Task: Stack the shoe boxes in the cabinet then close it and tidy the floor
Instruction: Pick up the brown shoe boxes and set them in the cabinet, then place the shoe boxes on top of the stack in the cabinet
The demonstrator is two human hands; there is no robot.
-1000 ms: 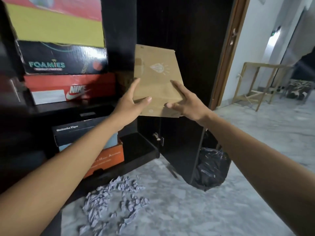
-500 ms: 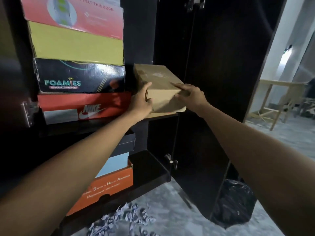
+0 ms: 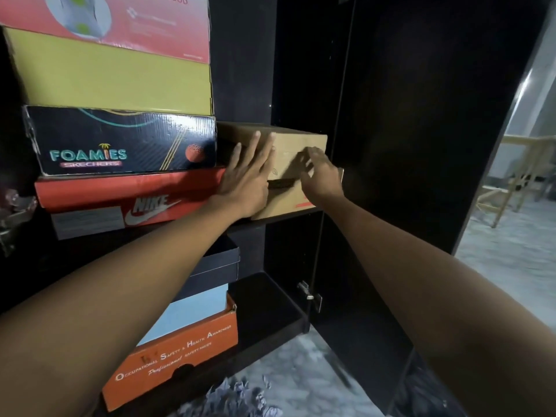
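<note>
**Brown box on upper shelf, right end**

Left of shelf: stack of shoe boxes, top down: pink box (image 3: 120, 22), yellow box (image 3: 111, 73), black Foamies box (image 3: 120, 139), red Nike box (image 3: 120, 200). Just right of stack: brown cardboard box (image 3: 298, 145), standing on the upper shelf (image 3: 288, 216) at its right end. Left hand (image 3: 245, 179): grip fully open, fingers straight, palm flat against box front. Right hand (image 3: 320, 173): fingers loosely bent, blurred, on box front; hold cannot be told. Lower shelf: orange safety-shoe box (image 3: 174, 353). Cabinet door (image 3: 421, 145) open. Floor: crumpled paper (image 3: 240, 398).
</note>
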